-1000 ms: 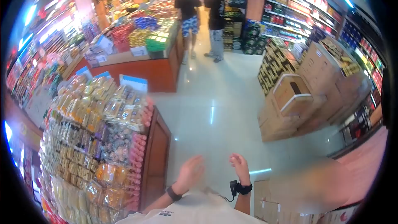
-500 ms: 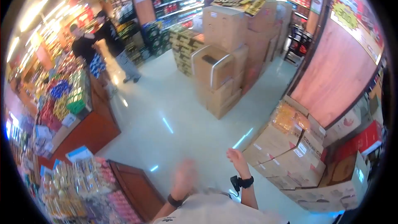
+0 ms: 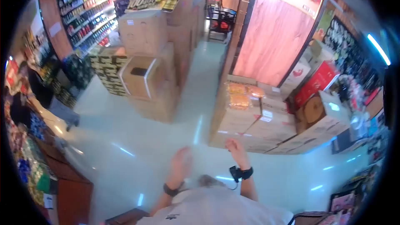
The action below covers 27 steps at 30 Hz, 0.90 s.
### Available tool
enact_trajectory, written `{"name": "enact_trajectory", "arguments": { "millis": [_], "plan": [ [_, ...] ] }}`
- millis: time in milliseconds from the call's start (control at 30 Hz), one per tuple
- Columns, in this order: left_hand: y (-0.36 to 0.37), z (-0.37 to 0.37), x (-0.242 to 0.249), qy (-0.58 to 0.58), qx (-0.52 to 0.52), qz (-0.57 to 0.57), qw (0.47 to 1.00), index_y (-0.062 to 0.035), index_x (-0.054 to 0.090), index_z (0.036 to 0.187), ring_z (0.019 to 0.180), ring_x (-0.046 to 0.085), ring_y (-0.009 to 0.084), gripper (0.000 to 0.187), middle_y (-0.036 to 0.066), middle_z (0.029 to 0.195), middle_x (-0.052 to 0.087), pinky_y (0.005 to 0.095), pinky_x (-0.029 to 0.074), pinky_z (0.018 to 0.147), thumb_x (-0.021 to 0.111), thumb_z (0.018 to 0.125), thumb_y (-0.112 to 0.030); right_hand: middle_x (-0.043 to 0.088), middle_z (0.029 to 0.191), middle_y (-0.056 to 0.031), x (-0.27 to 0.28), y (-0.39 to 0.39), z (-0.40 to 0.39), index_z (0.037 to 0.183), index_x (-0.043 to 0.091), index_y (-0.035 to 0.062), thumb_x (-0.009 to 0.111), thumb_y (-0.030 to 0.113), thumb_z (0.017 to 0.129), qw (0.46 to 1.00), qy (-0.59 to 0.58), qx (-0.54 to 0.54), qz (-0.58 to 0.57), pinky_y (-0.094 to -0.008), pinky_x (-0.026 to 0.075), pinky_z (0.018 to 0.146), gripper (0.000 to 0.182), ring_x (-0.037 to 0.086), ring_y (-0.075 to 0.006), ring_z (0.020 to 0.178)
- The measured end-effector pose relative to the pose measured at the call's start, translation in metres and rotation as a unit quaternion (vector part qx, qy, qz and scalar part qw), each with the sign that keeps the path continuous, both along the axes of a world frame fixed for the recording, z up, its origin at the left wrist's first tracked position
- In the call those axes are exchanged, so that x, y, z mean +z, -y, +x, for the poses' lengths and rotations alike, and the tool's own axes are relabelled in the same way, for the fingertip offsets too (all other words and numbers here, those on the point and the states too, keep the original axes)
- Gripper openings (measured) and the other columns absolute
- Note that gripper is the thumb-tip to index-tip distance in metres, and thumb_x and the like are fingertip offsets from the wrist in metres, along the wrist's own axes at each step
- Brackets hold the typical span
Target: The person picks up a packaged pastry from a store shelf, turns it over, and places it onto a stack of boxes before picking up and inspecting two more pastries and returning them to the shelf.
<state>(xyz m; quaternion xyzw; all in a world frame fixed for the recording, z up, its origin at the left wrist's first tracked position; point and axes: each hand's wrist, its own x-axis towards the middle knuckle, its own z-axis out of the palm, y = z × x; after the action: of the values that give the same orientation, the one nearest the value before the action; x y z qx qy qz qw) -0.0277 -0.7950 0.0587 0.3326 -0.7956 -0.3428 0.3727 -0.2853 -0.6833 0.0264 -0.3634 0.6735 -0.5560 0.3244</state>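
At bottom centre, left hand (image 3: pixel 181 165) and right hand (image 3: pixel 238 154) are floating, grip released, while cartons (image 3: pixel 238 121) are kinda shelving orange packs (image 3: pixel 240 101).

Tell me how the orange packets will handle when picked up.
The orange packets look pillowy, so they're probably floppy. Their glossy wrapping may be slippery. Lying flat on the cartons, they seem unlikely to roll.
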Motion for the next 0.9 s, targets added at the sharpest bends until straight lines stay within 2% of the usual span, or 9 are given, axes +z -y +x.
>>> {"name": "enact_trajectory", "arguments": {
  "millis": [133,233,367,467,533,633,733,833,900],
  "plan": [
    [0.007,0.01,0.02,-0.035,0.009,0.089,0.995,-0.0047,0.063,0.115,0.107,0.061,0.0335,0.029,0.015,0.118,0.063,0.0395,0.048,0.093,0.062,0.087,-0.012,0.065,0.099,-0.0046,0.019,-0.004,0.017,0.116,0.059,0.004,0.056,0.017,0.094,0.997,0.047,-0.018,0.064,-0.0275,0.048,0.08,0.025,0.06,-0.0139,0.09],
    [0.014,0.008,-0.018,-0.029,0.011,0.12,0.992,-0.0058,0.062,0.117,0.109,0.06,0.0323,0.031,0.014,0.12,0.062,0.0388,0.048,0.094,0.062,0.087,-0.013,0.065,0.098,-0.0044,0.009,0.009,0.018,0.118,0.058,0.0034,0.056,0.016,0.094,0.997,0.028,-0.004,0.072,-0.0271,0.048,0.08,0.027,0.06,-0.0136,0.09],
    [0.024,-0.005,-0.021,-0.015,-0.02,0.076,0.997,-0.0013,0.063,0.109,0.101,0.064,0.0272,0.024,0.015,0.116,0.065,0.034,0.052,0.085,0.063,0.086,-0.005,0.065,0.098,-0.0048,0.018,0.021,0.012,0.118,0.058,0.0026,0.056,0.014,0.095,0.998,0.035,-0.003,0.047,-0.0272,0.048,0.081,0.026,0.06,-0.0132,0.091],
    [0.039,-0.022,-0.029,-0.017,-0.046,0.044,0.998,-0.0006,0.063,0.109,0.1,0.065,0.0259,0.025,0.015,0.116,0.065,0.0349,0.052,0.085,0.064,0.085,-0.006,0.066,0.099,-0.005,0.027,0.035,0.004,0.117,0.059,0.0015,0.057,0.014,0.095,1.0,0.019,-0.007,0.021,-0.0277,0.048,0.083,0.025,0.06,-0.013,0.093],
    [0.047,-0.036,-0.033,-0.038,-0.057,0.081,0.994,-0.0005,0.063,0.11,0.1,0.064,0.0247,0.026,0.015,0.115,0.065,0.0349,0.051,0.085,0.065,0.085,-0.007,0.066,0.101,-0.0052,0.024,0.038,-0.013,0.117,0.059,0.0009,0.057,0.014,0.095,1.0,0.004,-0.017,0.017,-0.0279,0.048,0.084,0.026,0.06,-0.013,0.095],
    [0.058,-0.068,-0.014,0.0,-0.05,0.025,0.998,-0.0004,0.062,0.112,0.101,0.064,0.0245,0.028,0.015,0.116,0.064,0.034,0.05,0.086,0.065,0.085,-0.006,0.066,0.104,-0.0056,0.004,0.028,-0.04,0.118,0.058,0.0008,0.057,0.014,0.096,0.999,0.024,-0.035,0.014,-0.028,0.048,0.084,0.026,0.061,-0.0133,0.096],
    [0.067,-0.111,-0.016,-0.015,-0.054,0.035,0.998,-0.0001,0.061,0.112,0.102,0.062,0.0245,0.028,0.015,0.116,0.064,0.0335,0.049,0.087,0.065,0.085,-0.006,0.066,0.105,-0.0059,-0.006,0.028,-0.086,0.12,0.058,0.002,0.055,0.014,0.096,0.995,0.072,-0.068,-0.02,-0.0277,0.049,0.082,0.026,0.061,-0.0134,0.095],
    [0.067,-0.17,-0.007,0.001,-0.105,0.05,0.993,-0.0002,0.06,0.114,0.104,0.062,0.0247,0.029,0.016,0.121,0.061,0.034,0.049,0.087,0.064,0.085,-0.005,0.066,0.106,-0.006,-0.01,0.02,-0.134,0.121,0.056,0.0023,0.054,0.012,0.096,0.987,0.085,-0.129,-0.044,-0.0275,0.048,0.08,0.027,0.06,-0.0133,0.093],
    [0.061,-0.209,-0.008,0.004,-0.166,0.083,0.983,-0.001,0.058,0.118,0.107,0.06,0.0253,0.035,0.016,0.125,0.058,0.0343,0.049,0.089,0.065,0.085,-0.006,0.065,0.106,-0.006,0.013,0.015,-0.162,0.122,0.055,0.002,0.054,0.011,0.096,0.979,0.076,-0.175,-0.068,-0.0273,0.048,0.079,0.028,0.06,-0.0132,0.092]
  ]
}}
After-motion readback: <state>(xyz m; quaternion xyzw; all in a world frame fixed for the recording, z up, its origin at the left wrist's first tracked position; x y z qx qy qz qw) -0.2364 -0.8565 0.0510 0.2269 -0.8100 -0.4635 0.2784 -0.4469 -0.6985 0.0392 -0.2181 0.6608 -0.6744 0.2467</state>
